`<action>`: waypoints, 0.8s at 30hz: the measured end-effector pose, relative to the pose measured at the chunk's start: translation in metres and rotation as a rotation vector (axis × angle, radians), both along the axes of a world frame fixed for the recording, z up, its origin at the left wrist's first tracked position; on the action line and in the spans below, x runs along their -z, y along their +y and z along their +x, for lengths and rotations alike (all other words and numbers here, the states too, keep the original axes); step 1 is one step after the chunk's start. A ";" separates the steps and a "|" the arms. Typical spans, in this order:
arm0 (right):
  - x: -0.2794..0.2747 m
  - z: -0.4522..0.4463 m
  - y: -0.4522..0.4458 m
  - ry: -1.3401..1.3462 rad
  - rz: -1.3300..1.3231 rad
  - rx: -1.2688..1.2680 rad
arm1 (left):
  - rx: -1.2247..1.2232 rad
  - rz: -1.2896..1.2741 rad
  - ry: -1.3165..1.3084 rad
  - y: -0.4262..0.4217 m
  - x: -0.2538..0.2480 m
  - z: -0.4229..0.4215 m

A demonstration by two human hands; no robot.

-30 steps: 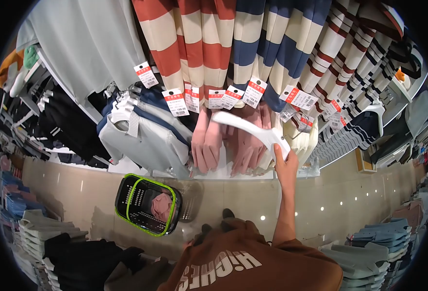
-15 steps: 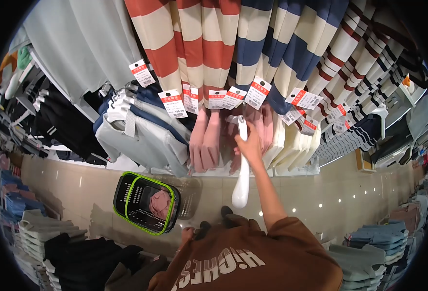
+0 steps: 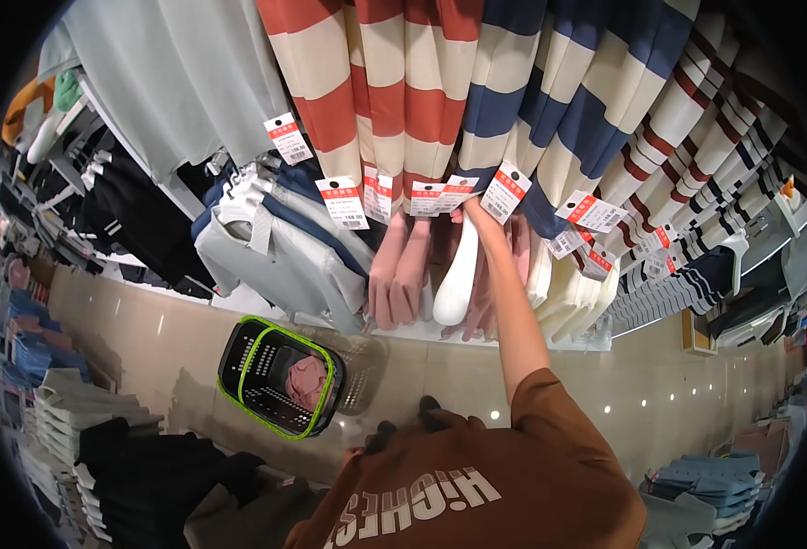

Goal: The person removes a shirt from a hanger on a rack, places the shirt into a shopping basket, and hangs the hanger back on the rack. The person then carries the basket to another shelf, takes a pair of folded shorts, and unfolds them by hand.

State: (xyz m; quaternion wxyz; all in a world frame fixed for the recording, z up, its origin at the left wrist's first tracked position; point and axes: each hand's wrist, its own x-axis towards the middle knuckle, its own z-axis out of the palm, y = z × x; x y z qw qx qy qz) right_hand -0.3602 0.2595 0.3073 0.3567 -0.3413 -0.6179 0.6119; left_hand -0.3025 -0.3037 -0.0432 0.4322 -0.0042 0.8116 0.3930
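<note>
A white clothes hanger [image 3: 458, 274] with no garment on it hangs down among the pink garments [image 3: 399, 274] on the lower rail. My right hand [image 3: 470, 209] holds its upper end, just under the striped tops, and price tags [image 3: 444, 197] partly cover the fingers. My left hand [image 3: 352, 454] is low beside my body, mostly hidden by the brown shirt, so its fingers cannot be made out. On the floor to the left stands a black shopping basket [image 3: 229, 366] with a green rim, and a crumpled pink garment [image 3: 306, 382] lies in it.
Red-and-cream striped tops [image 3: 330, 119] and blue-and-cream ones [image 3: 499, 101] hang above the pink row. Grey long-sleeved tops [image 3: 266, 256] are on the left, cream garments [image 3: 572, 297] on the right. Folded clothes [image 3: 705, 489] are stacked behind me on both sides.
My right hand has pushed forward and up with the white hanger, from in front of the pink garments to in among them at the rail. The basket stays in place.
</note>
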 end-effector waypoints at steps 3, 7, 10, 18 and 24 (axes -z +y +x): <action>-0.014 0.002 0.010 -0.101 0.028 -0.038 | -0.014 -0.020 -0.002 0.001 0.005 0.007; 0.005 0.005 0.026 0.063 0.049 -0.067 | -0.044 -0.034 -0.005 0.011 0.009 0.014; 0.021 0.007 0.032 0.133 0.047 -0.086 | -0.070 -0.040 -0.005 0.019 0.013 0.017; 0.042 0.006 0.035 0.246 0.034 -0.120 | -0.133 -0.043 -0.016 0.034 0.012 0.024; 0.056 0.004 0.038 0.295 0.032 -0.138 | -0.143 -0.061 -0.006 0.033 0.012 0.032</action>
